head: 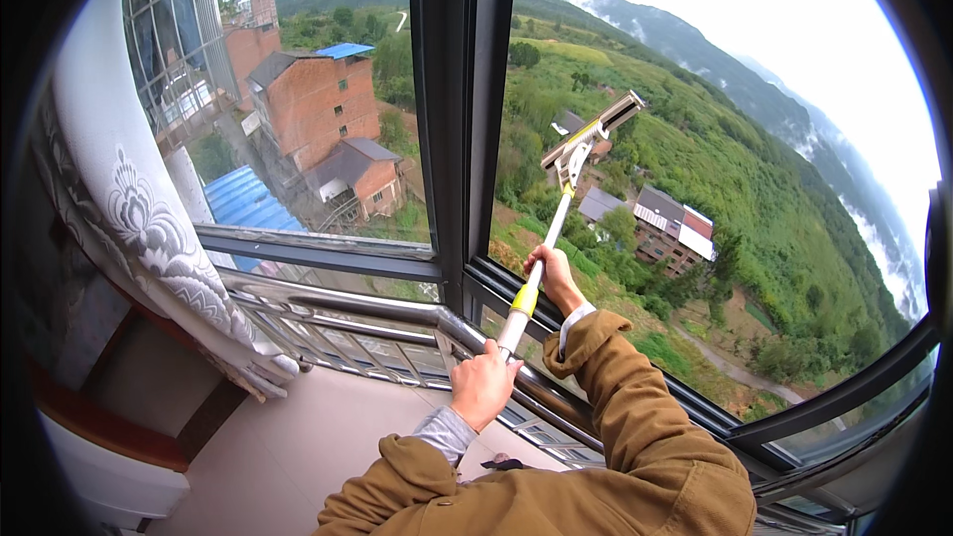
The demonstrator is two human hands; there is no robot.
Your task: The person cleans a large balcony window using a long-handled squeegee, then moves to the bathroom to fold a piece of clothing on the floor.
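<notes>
Both my hands grip a telescopic window squeegee [558,217], whose pole runs up and away from me at a slant. Low on the thicker white section is my left hand [482,384], near the steel railing. My right hand [552,277] wraps the thin upper tube, just above the yellow collar [525,300]. At the far end, the wide squeegee head [595,131] tilts up to the right in front of the right window pane [715,186]. Whether its blade touches the glass, I cannot tell.
A stainless steel railing [350,309] runs along the window below the dark frame post [463,119]. White patterned curtains [141,216] hang at left, beside wooden furniture [112,428]. Pale floor tiles [275,447] lie below. Brick houses [320,108] and green hills stand outside.
</notes>
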